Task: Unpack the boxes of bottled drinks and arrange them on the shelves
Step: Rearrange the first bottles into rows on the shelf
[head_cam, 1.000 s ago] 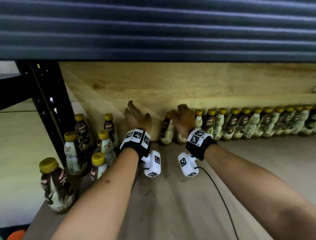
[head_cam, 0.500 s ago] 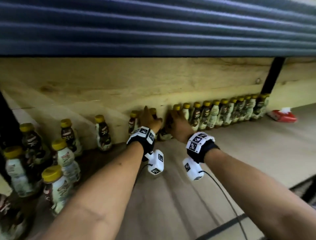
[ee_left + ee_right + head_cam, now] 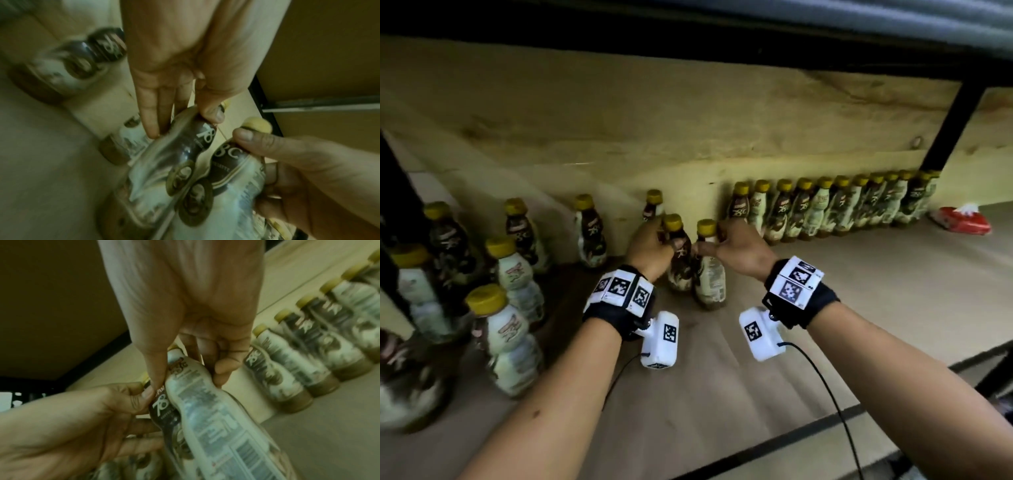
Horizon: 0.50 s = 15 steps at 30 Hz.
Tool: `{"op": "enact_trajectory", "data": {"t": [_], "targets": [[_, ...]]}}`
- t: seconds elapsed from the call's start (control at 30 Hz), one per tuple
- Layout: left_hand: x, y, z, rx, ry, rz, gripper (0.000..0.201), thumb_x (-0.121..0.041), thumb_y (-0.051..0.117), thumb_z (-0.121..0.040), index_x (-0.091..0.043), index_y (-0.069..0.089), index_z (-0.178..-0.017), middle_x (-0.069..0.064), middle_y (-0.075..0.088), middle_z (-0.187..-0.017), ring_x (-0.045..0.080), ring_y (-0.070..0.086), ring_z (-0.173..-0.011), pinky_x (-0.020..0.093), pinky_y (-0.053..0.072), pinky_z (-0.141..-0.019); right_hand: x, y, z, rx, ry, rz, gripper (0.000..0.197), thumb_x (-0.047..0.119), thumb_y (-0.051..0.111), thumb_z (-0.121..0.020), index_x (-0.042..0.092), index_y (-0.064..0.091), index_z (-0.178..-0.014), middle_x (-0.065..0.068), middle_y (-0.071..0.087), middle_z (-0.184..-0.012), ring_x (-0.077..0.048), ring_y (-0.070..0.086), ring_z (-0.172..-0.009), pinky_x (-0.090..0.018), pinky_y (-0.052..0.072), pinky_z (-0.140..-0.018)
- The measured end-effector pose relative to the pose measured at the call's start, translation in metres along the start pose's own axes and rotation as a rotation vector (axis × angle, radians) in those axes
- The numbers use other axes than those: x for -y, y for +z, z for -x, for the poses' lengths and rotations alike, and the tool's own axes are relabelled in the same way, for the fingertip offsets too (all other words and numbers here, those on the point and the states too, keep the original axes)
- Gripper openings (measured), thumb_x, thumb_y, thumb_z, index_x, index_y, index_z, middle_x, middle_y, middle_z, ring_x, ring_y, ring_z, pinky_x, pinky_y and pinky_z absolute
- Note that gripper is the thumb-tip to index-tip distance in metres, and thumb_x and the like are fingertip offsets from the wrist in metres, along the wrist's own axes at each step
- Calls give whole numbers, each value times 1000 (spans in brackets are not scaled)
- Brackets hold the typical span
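Left hand (image 3: 650, 245) grasps 1 dark bottle (image 3: 678, 260) and right hand (image 3: 739, 248) 1 pale bottle (image 3: 709, 274) at the necks, mid-shelf (image 3: 859, 291) left of the back row (image 3: 835, 205); touching bodies risk toppling the row's near-left end.

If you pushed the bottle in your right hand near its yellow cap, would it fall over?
Probably, yes. The bottle in the right hand is tall with a small base, so a push up high would likely tip it. It looks full, so it may feel heavy. Its round body might roll if it fell.
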<state>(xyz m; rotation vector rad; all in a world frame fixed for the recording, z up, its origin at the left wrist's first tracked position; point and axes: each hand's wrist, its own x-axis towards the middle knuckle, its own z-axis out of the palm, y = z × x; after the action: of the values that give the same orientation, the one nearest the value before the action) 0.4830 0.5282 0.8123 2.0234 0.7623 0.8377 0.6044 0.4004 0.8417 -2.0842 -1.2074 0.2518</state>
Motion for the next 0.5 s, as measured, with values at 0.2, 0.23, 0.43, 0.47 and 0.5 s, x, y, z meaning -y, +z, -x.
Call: {"op": "enact_trajectory", "data": {"t": [0.2,0.23,0.43,0.47,0.5], "targets": [[12,-50,35,-188,-92,-134,24,-21,69,-81,-19,66,-105,6,70,-108,28,63,-107,39,48,-96,34,40,-2,61,-121,-75,34,47,71,-82,18,71,-99,0,73,-95,-16,68,-89,-34,56,-79],[14,-59,41,-224,-118,-206,26,-20,68,-83,-18,65,-109,8,69,-110,30,61,-108,36,48,-94,40,45,-3,63,-137,-75,32,45,71,-83,18,71,-99,0,73,-96,-16,67,-91,-32,56,-79],[21,-82,55,-339,-197,-314,27,-19,60,-88,-17,60,-115,12,66,-114,36,59,-108,38,46,-87,55,61,-12,9,-134,22,30,36,70,-86,13,66,-105,-6,69,-102,-24,63,-97,-32,51,-81],[22,-82,55,-353,-207,-316,27,-18,59,-89,-17,59,-116,12,65,-115,36,59,-108,38,46,-87,56,62,-13,-3,-126,34,30,35,69,-86,13,65,-105,-7,68,-103,-26,63,-98,-32,50,-81],[20,-82,55,-361,-217,-319,27,-17,58,-89,-17,59,-116,12,65,-115,36,59,-108,38,46,-87,55,63,-13,-14,-122,41,29,35,68,-87,13,63,-104,-8,67,-104,-27,62,-99,-32,50,-81]]}}
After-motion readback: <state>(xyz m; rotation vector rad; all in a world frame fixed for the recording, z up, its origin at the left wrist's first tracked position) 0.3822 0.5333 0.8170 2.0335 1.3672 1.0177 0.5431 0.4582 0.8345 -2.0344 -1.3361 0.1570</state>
